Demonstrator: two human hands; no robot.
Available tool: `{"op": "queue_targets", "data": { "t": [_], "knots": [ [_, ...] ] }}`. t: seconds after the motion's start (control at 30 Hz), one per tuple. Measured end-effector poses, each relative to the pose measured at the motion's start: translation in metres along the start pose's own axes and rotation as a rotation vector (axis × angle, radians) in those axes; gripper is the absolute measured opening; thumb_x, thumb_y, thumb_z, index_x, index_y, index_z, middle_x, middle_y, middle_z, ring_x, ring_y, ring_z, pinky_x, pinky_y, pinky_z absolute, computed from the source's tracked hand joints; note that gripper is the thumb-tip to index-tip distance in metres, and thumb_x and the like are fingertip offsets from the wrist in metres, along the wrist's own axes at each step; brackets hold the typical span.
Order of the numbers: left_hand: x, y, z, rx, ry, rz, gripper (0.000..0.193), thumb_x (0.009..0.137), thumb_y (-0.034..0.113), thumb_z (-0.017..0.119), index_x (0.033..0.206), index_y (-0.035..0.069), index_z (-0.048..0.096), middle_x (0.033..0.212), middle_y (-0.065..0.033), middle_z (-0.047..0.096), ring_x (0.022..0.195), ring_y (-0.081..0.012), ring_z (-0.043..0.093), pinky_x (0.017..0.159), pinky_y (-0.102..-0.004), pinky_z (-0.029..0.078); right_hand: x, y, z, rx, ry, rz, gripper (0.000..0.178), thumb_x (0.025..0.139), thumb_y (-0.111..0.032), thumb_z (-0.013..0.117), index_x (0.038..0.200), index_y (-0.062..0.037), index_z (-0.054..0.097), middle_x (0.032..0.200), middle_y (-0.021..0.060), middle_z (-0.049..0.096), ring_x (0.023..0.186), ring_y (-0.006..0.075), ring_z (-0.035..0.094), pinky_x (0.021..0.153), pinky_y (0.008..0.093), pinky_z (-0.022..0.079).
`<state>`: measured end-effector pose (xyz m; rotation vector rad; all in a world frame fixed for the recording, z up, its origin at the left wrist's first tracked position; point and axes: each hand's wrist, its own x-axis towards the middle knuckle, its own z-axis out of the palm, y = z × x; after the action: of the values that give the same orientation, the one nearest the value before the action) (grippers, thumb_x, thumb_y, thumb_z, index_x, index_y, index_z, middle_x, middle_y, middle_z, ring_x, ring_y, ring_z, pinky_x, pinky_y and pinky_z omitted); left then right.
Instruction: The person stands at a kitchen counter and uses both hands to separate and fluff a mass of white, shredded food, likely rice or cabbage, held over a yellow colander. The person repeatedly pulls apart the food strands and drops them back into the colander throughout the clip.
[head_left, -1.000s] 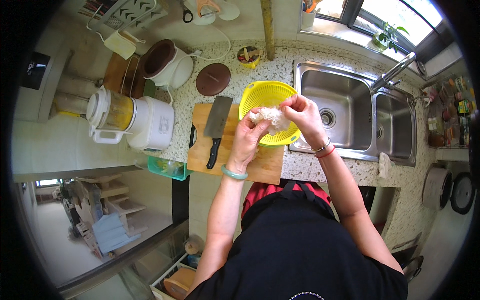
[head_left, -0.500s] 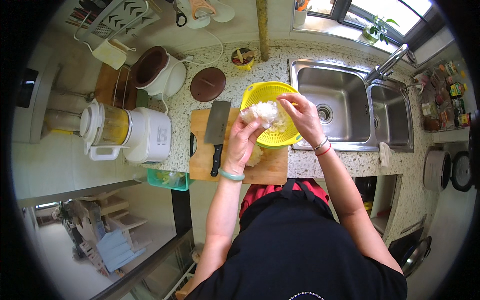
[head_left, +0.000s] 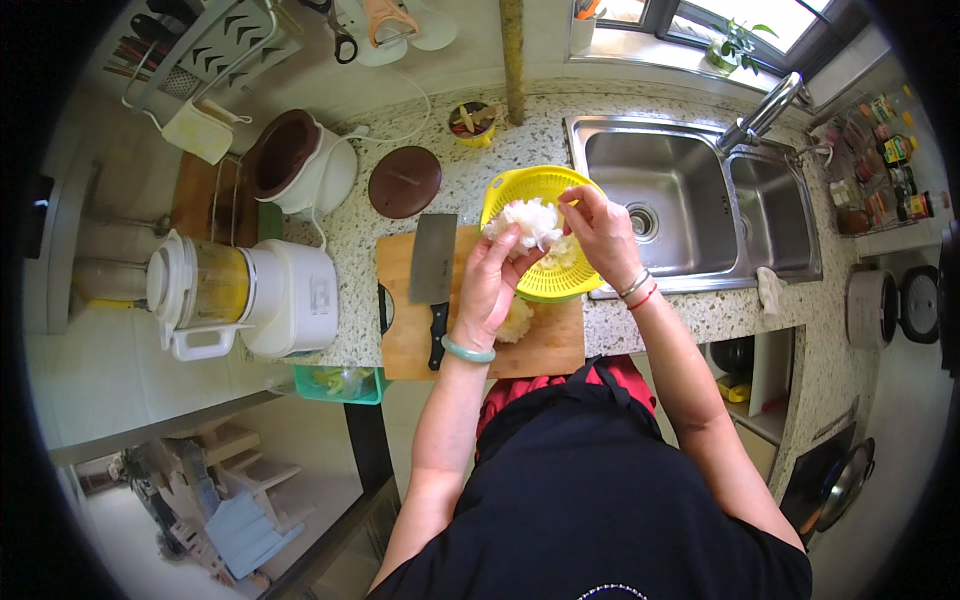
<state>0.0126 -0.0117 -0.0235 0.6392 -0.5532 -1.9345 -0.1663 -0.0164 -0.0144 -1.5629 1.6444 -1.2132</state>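
My left hand grips a frilly white clump of snow fungus over a yellow colander, thumb pressed on its near side. Beside the clump's right edge, my right hand has thumb and fingers pinched together; whatever lies between the fingertips is too small to make out. White torn pieces lie in the colander. A yellowish frilly piece rests on the wooden cutting board, partly behind my left hand. To the left of that hand a cleaver lies flat on the board, handle toward me.
A double steel sink with a faucet is at the right. Leftward stand a blender, a white pot with brown inside and its brown lid. A small yellow bowl sits behind. A green bin hangs below the counter edge.
The view has shifted slightly. My left hand still holds the snow fungus, its clump turned a little. My right hand's fingertips have drawn closer together beside it.
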Motion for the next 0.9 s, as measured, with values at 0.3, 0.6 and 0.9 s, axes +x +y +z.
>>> {"op": "queue_targets", "data": {
  "t": [0.3, 0.6, 0.9],
  "knots": [
    [0.000, 0.011, -0.011, -0.048, 0.084, -0.007, 0.029, 0.095, 0.015, 0.057, 0.121, 0.002, 0.055, 0.117, -0.0096, 0.061, 0.103, -0.0205, 0.062, 0.091, -0.0352, 0.055, 0.005, 0.024, 0.004, 0.157, 0.022, 0.048, 0.011, 0.083, -0.005, 0.066, 0.093, 0.0004, 0.067, 0.081, 0.0086, 0.070, 0.061, 0.0111, 0.061, 0.060, 0.0254, 0.050],
    [0.008, -0.011, 0.006, -0.027, 0.162, 0.059, 0.029, 0.094, 0.015, 0.059, 0.122, 0.005, 0.056, 0.117, -0.0062, 0.061, 0.103, -0.0163, 0.061, 0.090, -0.0312, 0.053, -0.007, -0.015, -0.013, 0.438, -0.070, 0.101, 0.014, 0.086, -0.010, 0.068, 0.094, 0.0016, 0.065, 0.078, 0.0027, 0.066, 0.070, 0.0045, 0.059, 0.064, 0.0218, 0.049],
    [0.006, -0.017, 0.034, 0.148, 0.120, 0.133, 0.036, 0.090, 0.008, 0.064, 0.123, 0.004, 0.049, 0.118, -0.0079, 0.059, 0.105, -0.0153, 0.060, 0.094, -0.0308, 0.050, -0.007, -0.017, -0.029, 0.232, -0.152, -0.050, 0.021, 0.082, -0.004, 0.070, 0.102, 0.0005, 0.063, 0.087, 0.0042, 0.066, 0.079, 0.0078, 0.063, 0.073, 0.0232, 0.052]
  ]
}}
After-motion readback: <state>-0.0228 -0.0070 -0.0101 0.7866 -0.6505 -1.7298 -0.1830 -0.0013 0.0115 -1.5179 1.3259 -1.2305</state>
